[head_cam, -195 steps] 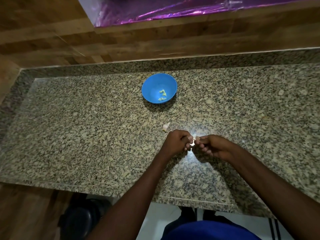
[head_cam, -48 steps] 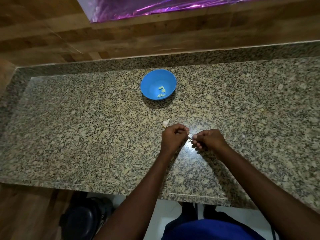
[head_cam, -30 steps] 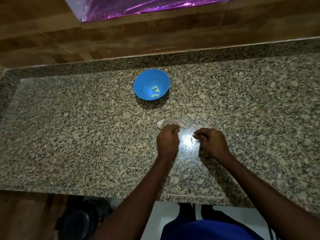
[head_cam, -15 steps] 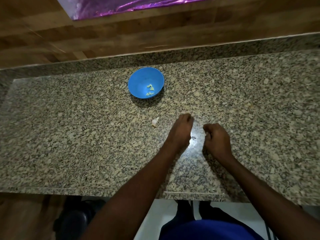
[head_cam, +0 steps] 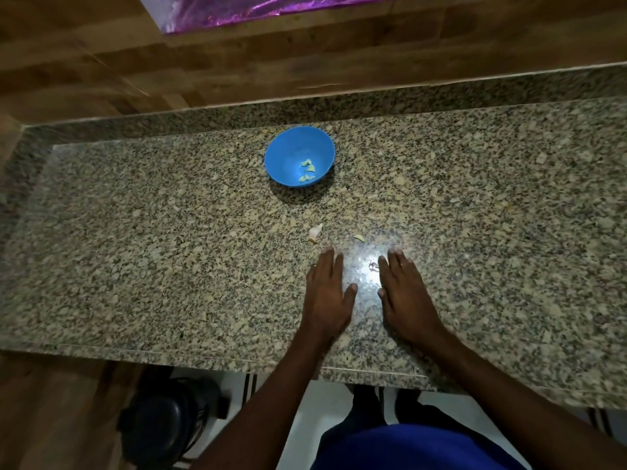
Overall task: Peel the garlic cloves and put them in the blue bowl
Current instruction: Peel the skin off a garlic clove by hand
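Granite counter, flat hands near edge

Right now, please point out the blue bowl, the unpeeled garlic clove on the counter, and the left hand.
blue bowl (head_cam: pixel 271 161): head view, bare inner wall at left.
unpeeled garlic clove (head_cam: pixel 315 231): head view, middle of its pale skin.
left hand (head_cam: pixel 327 296): head view, back of the hand.

left hand flat, right hand flat

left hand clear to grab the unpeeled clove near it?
Probably yes. The left hand lies flat and holds nothing, and the unpeeled clove sits on bare counter just beyond its fingers, nothing between.
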The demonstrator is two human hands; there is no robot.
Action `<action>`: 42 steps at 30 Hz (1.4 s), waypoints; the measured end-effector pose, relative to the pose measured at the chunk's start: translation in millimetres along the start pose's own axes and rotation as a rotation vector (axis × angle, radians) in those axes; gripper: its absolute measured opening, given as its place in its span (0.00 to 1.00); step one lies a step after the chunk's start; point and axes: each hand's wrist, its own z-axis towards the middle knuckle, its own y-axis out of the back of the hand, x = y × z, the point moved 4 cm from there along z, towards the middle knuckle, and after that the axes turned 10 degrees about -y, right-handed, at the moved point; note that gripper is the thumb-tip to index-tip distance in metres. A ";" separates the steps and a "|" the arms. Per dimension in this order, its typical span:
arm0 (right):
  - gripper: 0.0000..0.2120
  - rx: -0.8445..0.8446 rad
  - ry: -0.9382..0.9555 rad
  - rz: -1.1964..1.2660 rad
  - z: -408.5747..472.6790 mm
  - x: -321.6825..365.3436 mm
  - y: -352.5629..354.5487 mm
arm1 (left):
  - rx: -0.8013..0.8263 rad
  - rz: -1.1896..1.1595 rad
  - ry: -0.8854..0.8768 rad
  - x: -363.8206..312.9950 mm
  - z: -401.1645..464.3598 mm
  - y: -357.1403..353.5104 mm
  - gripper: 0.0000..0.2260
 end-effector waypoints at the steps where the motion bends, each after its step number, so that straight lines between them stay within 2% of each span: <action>1: 0.29 0.009 0.024 -0.005 -1.5 2.0 -1.4 | 0.028 0.003 -0.013 -6.1 -3.1 -4.9 0.29; 5: 0.25 -0.036 0.085 0.101 -0.2 -0.9 9.4 | 0.049 -0.084 -0.123 -37.1 -1.1 -11.5 0.25; 9: 0.10 -0.183 -0.031 0.254 11.2 -11.7 48.7 | -0.163 -0.157 0.018 -22.5 7.0 9.5 0.21; 10: 0.10 -0.194 -0.023 0.251 13.7 -12.5 53.5 | -0.190 -0.151 0.043 -16.7 7.9 13.8 0.20; 12: 0.13 -0.172 0.001 0.215 18.2 -14.5 50.3 | -0.169 -0.120 0.026 -14.8 11.3 16.4 0.19; 16: 0.09 -0.058 -0.063 0.205 25.9 -12.2 34.8 | -0.081 -0.170 0.001 -31.6 23.5 10.2 0.18; 21: 0.03 -0.077 -0.113 0.266 25.6 -4.6 31.8 | -0.060 -0.250 -0.001 -41.2 37.4 4.1 0.07; 27: 0.05 -0.093 -0.191 0.325 26.4 -3.7 31.6 | -0.037 -0.124 -0.024 -42.5 38.6 -1.6 0.01; 32: 0.07 -0.106 -0.200 0.349 23.7 -1.5 35.2 | -0.028 -0.095 -0.019 -40.5 31.5 3.3 0.03; 35: 0.10 -0.115 -0.230 0.404 20.6 -3.4 38.1 | -0.074 -0.105 0.051 -22.2 23.4 13.9 0.03; 38: 0.10 -0.125 -0.252 0.423 19.5 -5.3 37.1 | -0.132 -0.227 0.134 -6.0 16.0 28.2 0.03; 42: 0.08 -0.126 -0.225 0.298 20.5 0.5 32.8 | -0.190 -0.236 0.197 5.3 10.5 38.4 0.03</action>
